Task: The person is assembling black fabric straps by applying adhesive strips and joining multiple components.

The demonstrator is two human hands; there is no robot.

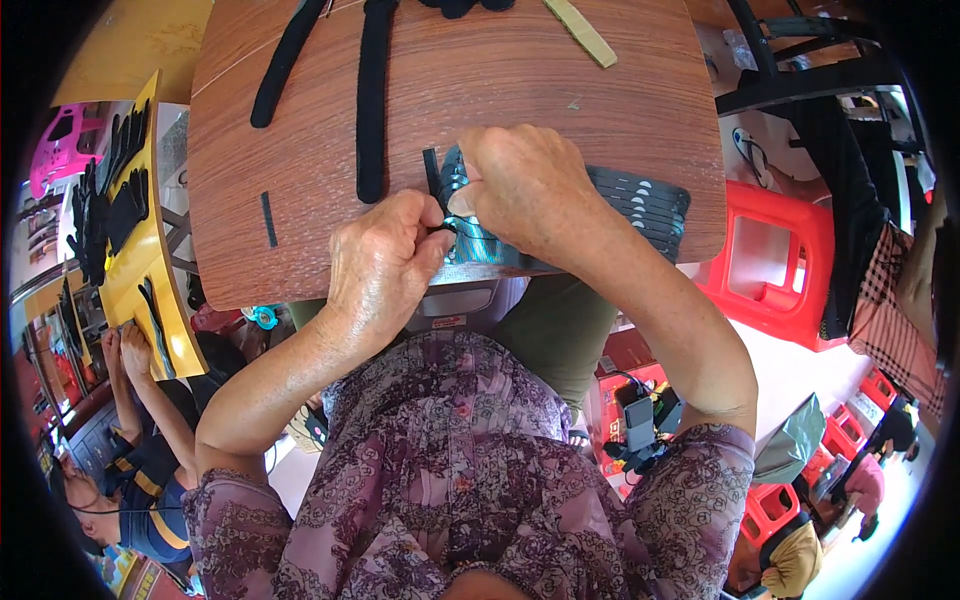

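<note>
Both of my hands meet over the near edge of a wooden-topped table. My left hand is closed, thumb and finger pinching a small black piece whose shape is mostly covered. Close beside it, my right hand is closed too, fingers curled down over a shiny teal, striped surface; what its fingertips hold is hidden. From under the right wrist a dark sheet with a row of silver half-rounds reaches to the right. A short dark strip lies just beyond the left fingertips.
Long black fabric strips and a beige strip lie farther back. Another short dark strip rests at left. A red plastic stool stands right of the table. At left, another person's hands touch a yellow table holding black pieces.
</note>
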